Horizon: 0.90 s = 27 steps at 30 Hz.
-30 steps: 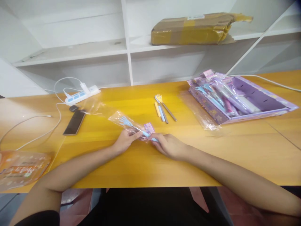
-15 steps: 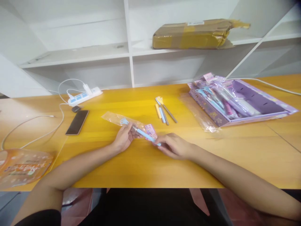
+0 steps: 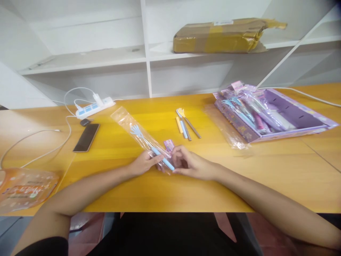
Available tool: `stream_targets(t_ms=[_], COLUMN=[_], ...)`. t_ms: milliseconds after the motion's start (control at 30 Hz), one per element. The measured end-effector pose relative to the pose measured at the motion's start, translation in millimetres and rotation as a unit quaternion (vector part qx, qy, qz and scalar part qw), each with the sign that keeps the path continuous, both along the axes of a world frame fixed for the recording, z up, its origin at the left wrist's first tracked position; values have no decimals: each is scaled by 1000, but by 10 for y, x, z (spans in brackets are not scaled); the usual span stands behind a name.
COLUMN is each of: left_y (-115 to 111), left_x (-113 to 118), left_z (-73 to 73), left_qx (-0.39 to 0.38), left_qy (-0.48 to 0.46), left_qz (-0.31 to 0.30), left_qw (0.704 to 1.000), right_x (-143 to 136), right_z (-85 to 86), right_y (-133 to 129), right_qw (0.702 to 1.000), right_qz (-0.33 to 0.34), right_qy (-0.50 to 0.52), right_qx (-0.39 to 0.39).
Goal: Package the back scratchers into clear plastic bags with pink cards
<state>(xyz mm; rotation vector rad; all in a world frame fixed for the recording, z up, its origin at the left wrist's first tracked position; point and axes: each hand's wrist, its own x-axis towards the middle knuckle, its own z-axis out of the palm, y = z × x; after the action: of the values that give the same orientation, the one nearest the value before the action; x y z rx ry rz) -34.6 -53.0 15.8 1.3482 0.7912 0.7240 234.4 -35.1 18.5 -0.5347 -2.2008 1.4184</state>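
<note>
A light blue back scratcher (image 3: 165,163) with a small hand-shaped head and a metal shaft lies tilted inside or against a clear plastic sleeve (image 3: 123,119); which of the two is hard to make out. My left hand (image 3: 144,163) is closed round its handle and the sleeve, thumb on top. At the handle's lower end, my right hand (image 3: 194,163) has its fingers pinched at the sleeve's edge, beside a pink-purple header card (image 3: 168,144). Farther back on the table lie a yellow-headed back scratcher (image 3: 193,128) and a blue one (image 3: 188,128), with loose handle pieces next to them.
A purple display box (image 3: 297,133) holding several wrapped back scratchers stands at right, an empty sleeve (image 3: 234,140) beside it. Left are a phone (image 3: 86,138), a power strip (image 3: 94,108), cables and an orange bag (image 3: 29,188). A taped parcel (image 3: 218,37) rests on the shelf.
The back scratcher has turned steeper and my left hand has shifted down onto its handle. The sleeve now extends past the scratcher's head. My right fingers have moved to the sleeve's edge.
</note>
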Motion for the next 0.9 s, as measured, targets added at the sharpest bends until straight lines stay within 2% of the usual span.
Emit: stream_targets(t_ms=[133,333,567,667,833,900], left_y=[-33,-55,-54,-36,28,49], left_x=[4,14,22,26,1,-13], left_z=[-16,-89,-64,-29,-4,-12], left_qx=[13,23,58,40,16,0], left_qy=[29,47,72,62,47,35], left_qz=[-37,-46,-67,-57,3,18], left_qw=[999,998,993,996,999,999], right_x=[-43,-70,-114,-120,-36,3], right_z=[-6,1,55,59,26,17], right_y=[-28,-45,-36,-33,-1,6], right_qw=[1000,993,983,981,989,988], right_qz=[-14,-57,-49,-52,-48,-53], right_qy=[-12,-82,-111,-113,-77,-56], right_qx=[17,70,138,151,115,136])
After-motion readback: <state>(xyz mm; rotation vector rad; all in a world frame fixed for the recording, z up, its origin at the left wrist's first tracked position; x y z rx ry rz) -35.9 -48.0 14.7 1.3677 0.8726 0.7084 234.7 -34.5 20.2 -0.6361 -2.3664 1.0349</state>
